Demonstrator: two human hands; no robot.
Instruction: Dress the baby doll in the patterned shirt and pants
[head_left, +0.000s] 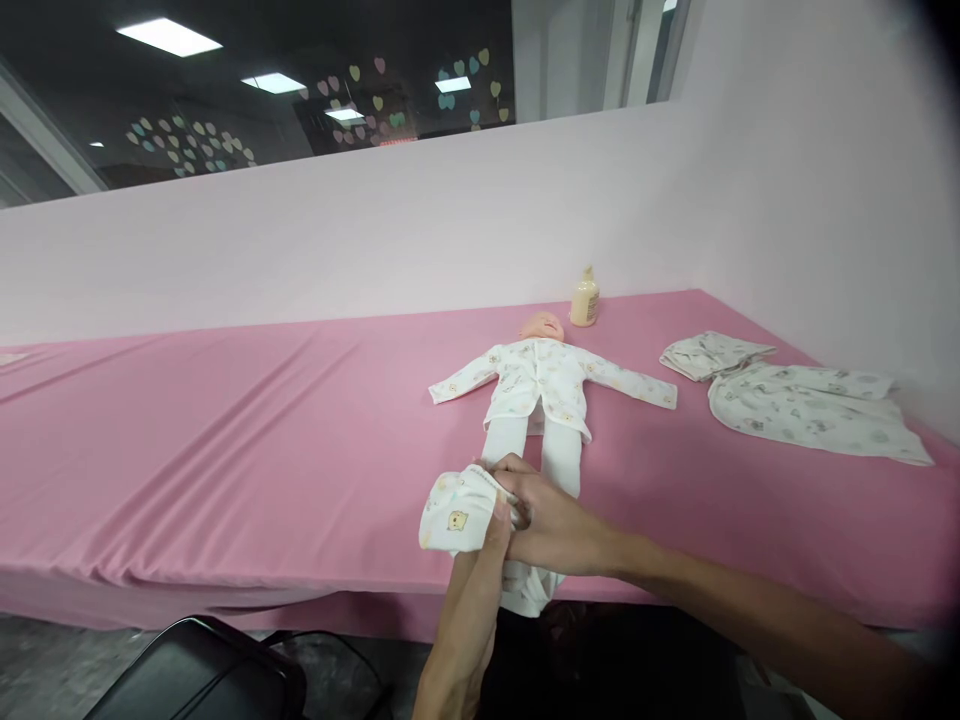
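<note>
A baby doll [541, 380] lies on its back on the pink table [225, 440], head toward the wall, wearing a white printed top and white legs. At its feet, near the table's front edge, my left hand [491, 535] and my right hand [551, 520] together grip a small bunched white printed garment [454, 510]. The garment hangs partly over my left fingers. The doll's feet are hidden behind my hands.
A cream pump bottle [584, 298] stands by the wall behind the doll's head. More printed baby clothes [795, 400] lie spread at the right. A black chair [202, 675] is below the table's front edge at the left. A pink wall bounds the back and right.
</note>
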